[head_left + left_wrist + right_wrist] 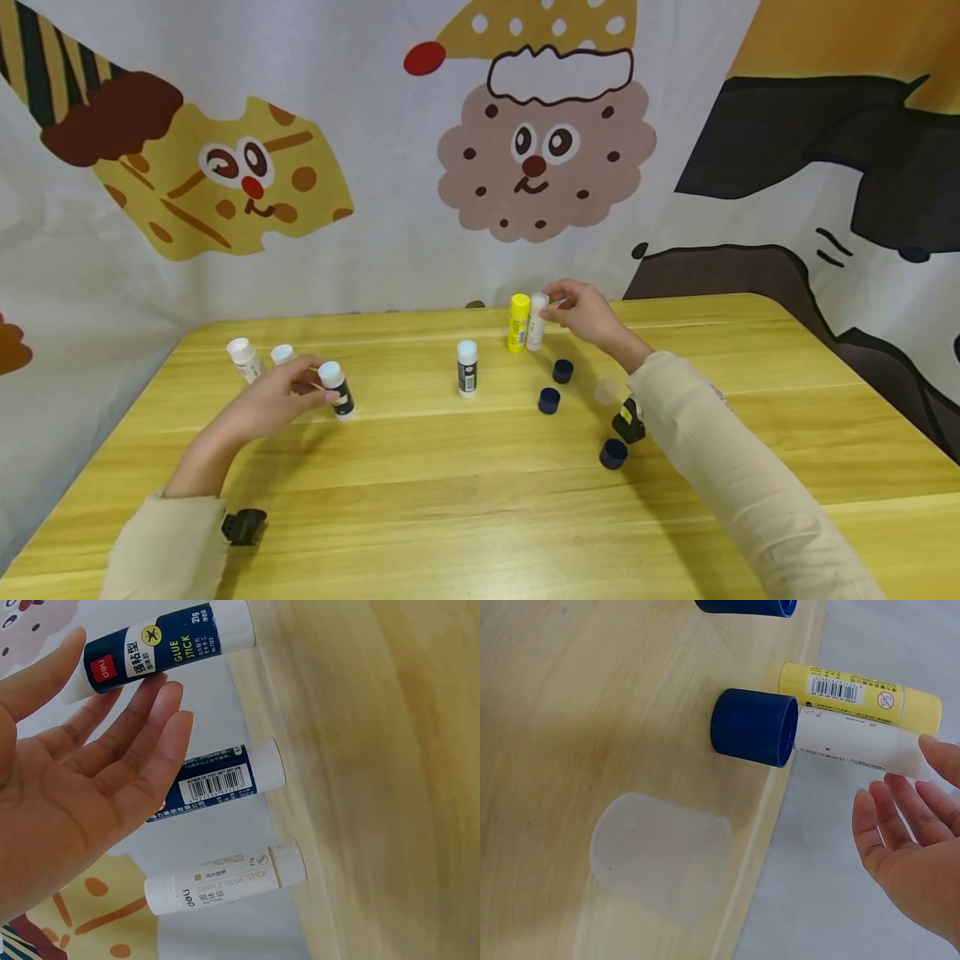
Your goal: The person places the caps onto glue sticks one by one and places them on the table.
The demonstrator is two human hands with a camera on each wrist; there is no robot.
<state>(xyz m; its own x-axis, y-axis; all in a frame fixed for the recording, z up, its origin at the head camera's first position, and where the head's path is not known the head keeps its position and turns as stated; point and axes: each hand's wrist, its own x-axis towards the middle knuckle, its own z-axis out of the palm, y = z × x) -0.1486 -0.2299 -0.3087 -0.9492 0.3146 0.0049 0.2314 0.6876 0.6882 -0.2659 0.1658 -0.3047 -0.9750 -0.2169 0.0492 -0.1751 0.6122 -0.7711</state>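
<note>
On the left, my left hand [273,396] pinches a dark blue glue stick [165,645] with a white top between thumb and fingers; it stands upright. Close behind that hand are a second dark blue glue stick [217,780], partly hidden by the fingers, and a white glue stick [225,879]. At the table's far side, my right hand [588,315] holds the upper end of another white glue stick [855,739] by thumb and fingertips. This stick stands right beside a yellow glue stick [518,323].
Another dark blue glue stick [467,371] stands mid-table. Three loose navy caps [549,401] and a translucent cap [660,859] lie near the right forearm on the wooden table [450,517]. Behind the table hangs a cartoon-printed cloth [390,258].
</note>
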